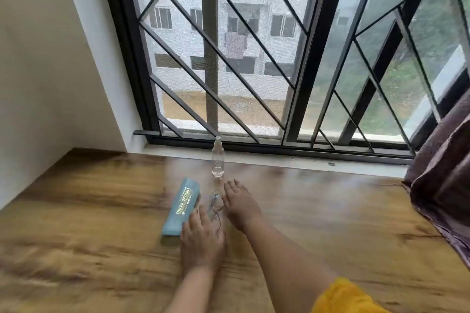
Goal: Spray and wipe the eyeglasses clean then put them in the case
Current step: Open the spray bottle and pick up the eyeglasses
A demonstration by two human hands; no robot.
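The task looks barely begun: as far as I can judge, nothing is sprayed, wiped or cased yet. Nearest, the left hand (202,233) lies flat with straight fingers over the near end of the eyeglasses (215,207). The right hand (240,204) rests just right of the eyeglasses, fingers straight, gripping nothing. The blue case (181,207) lies just left of them. The spray bottle (218,160) stands beyond them.

Thin-framed eyeglasses (215,207) lie just right of a light-blue case (181,207), a clear spray bottle (218,158) upright beyond them.
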